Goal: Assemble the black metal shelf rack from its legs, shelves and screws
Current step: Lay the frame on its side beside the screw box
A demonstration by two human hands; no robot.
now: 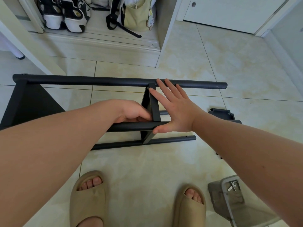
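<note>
The black rack lies on its side on the tiled floor. Its far leg (114, 80) runs left to right, a near upper leg (131, 126) passes under my hands, and a lower leg (172, 139) lies on the floor. One shelf (27, 105) is fixed at the left end. A second shelf (154, 104) stands edge-on between the legs. My right hand (173, 108) lies flat with straight fingers against this shelf's right face. My left hand (132, 112) has its fingers curled at the shelf's left side, by the near leg; the fingertips are hidden.
Another black shelf piece (221, 113) lies on the floor at the right. A grey open box (229, 194) with metal hardware sits by my right foot. A white cabinet (101, 45) with shoes and a bag stands behind. My sandalled feet (88, 199) are close below the rack.
</note>
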